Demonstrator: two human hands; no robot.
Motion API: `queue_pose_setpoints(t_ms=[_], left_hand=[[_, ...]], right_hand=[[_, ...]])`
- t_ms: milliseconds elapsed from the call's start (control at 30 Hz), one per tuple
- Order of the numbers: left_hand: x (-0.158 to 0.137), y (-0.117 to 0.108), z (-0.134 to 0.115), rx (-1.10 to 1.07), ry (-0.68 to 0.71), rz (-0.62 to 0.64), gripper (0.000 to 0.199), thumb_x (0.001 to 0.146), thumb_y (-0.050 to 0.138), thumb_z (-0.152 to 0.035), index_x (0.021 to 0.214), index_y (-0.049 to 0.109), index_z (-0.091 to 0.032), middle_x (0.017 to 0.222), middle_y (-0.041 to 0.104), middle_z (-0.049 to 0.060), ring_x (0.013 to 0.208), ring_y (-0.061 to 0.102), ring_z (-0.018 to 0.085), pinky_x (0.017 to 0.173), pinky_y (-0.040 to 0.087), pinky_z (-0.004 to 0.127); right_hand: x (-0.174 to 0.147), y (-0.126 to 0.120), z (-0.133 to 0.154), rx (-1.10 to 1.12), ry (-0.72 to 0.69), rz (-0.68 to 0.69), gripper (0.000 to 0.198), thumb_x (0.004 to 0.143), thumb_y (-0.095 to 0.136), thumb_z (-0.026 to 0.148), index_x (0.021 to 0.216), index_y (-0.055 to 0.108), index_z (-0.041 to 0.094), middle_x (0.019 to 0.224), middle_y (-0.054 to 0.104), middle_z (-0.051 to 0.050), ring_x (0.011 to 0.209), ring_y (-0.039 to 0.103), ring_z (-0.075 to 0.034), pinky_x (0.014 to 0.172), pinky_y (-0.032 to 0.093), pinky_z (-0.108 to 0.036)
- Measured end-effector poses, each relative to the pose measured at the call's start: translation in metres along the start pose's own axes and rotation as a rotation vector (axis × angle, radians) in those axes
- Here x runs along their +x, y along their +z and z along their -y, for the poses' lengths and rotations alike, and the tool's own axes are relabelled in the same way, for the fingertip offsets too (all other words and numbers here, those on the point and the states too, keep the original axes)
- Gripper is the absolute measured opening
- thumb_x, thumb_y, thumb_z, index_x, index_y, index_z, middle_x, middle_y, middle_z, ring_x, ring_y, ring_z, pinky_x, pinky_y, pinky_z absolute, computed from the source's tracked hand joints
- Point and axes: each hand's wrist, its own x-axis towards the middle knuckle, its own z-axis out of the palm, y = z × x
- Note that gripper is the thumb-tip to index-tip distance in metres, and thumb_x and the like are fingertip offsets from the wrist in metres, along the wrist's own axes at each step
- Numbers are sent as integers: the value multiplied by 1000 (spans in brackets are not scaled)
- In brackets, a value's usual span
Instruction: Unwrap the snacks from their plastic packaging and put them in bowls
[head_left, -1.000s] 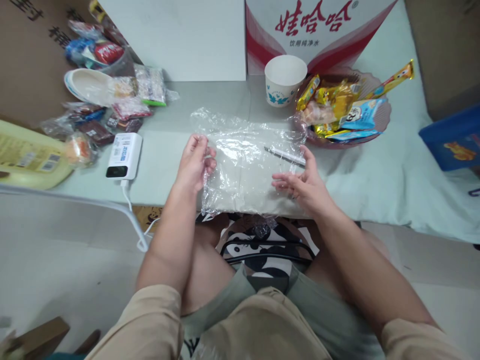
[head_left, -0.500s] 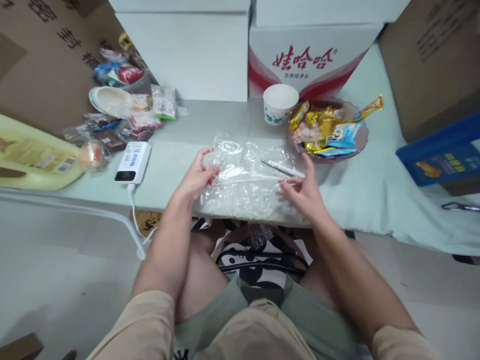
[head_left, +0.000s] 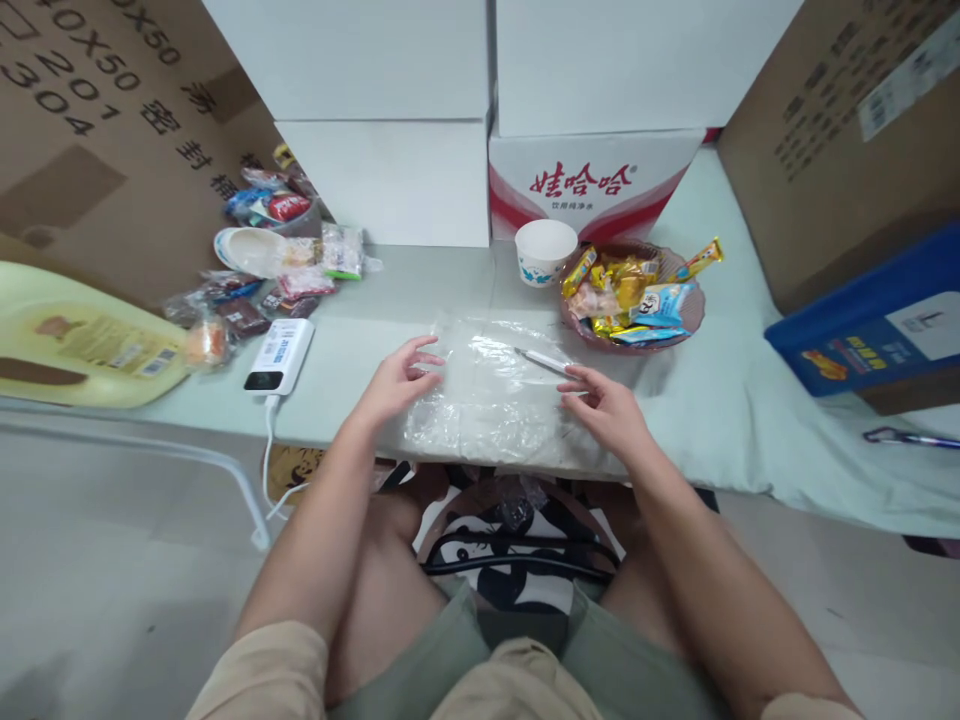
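Observation:
A clear plastic bag (head_left: 480, 405) lies fairly flat on the pale green tablecloth in front of me. At its left edge is my left hand (head_left: 401, 380), open, with fingers apart and bent towards the plastic. My right hand (head_left: 611, 408) is at the right edge, its fingers loosely bent and apart. A slim, pale, pen-like tool with a dark tip (head_left: 541, 360) lies on the plastic, its right end by my right fingertips. Whether those fingers touch the tool or the bag, I cannot tell.
Behind the bag stand a paper cup (head_left: 546, 255) and a bowl (head_left: 697, 318) of wrapped snacks. To the left are a corded white power bank (head_left: 281, 352), several snack packs, a tipped paper cup (head_left: 247, 250) and a yellow jug (head_left: 90, 340). Boxes (head_left: 592, 190) line the back.
My view has tilted upward, so the table sits lower in the picture. The plastic bag looks flatter. My left fingers have come off it and spread; my right thumb and fingers have drawn closer together.

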Motion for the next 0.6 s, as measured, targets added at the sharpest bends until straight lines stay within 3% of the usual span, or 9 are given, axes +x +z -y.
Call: queue_pose_setpoints(t_ms=[100, 200, 300, 367, 467, 533, 600], left_hand=[[6, -4, 8, 282, 67, -17, 39, 73, 72, -36, 106, 69, -18, 87, 70, 4, 78, 65, 19, 80, 53, 34], [3, -10, 8, 416, 159, -71, 21, 75, 70, -36, 86, 71, -19, 87, 63, 4, 84, 63, 20, 86, 52, 37], [-10, -15, -3, 301, 281, -137, 20, 72, 73, -38, 72, 65, -19, 106, 61, 8, 106, 61, 23, 101, 46, 40], [-19, -16, -13, 49, 300, -79, 29, 72, 75, -41, 69, 57, -19, 111, 64, 9, 114, 60, 25, 104, 44, 41], [-21, -7, -26, -327, 157, 20, 37, 75, 73, -50, 77, 49, -21, 92, 69, 5, 93, 68, 21, 86, 52, 36], [-13, 4, -31, -403, 31, 3, 36, 78, 70, -50, 84, 48, -22, 80, 68, 1, 76, 67, 17, 70, 52, 28], [-2, 13, -33, -361, -56, -39, 31, 80, 69, -44, 88, 50, -22, 74, 67, -1, 68, 65, 14, 60, 47, 22]], right_hand=[[3, 1, -3, -328, -77, -67, 31, 79, 61, 27, 107, 73, 20, 87, 75, -6, 65, 65, -18, 73, 55, -36], [4, 0, 1, -504, -240, -195, 20, 82, 57, 29, 86, 74, 20, 98, 70, -12, 85, 67, -26, 81, 54, -43], [-3, -7, 12, -456, -463, -244, 13, 81, 61, 32, 78, 69, 22, 116, 66, -14, 118, 59, -35, 101, 45, -53], [-11, -11, 19, -270, -532, -130, 11, 84, 62, 33, 78, 63, 24, 114, 69, -10, 126, 57, -33, 109, 39, -55], [-20, -10, 24, 144, -387, 78, 15, 95, 53, 41, 92, 55, 26, 88, 73, -3, 98, 70, -25, 101, 47, -50], [-20, -6, 23, 309, -231, 143, 26, 93, 56, 47, 110, 50, 28, 81, 71, 0, 82, 71, -21, 88, 53, -44], [-16, -1, 20, 321, -102, 175, 48, 83, 68, 45, 122, 45, 29, 78, 68, 2, 74, 68, -18, 74, 55, -35]])
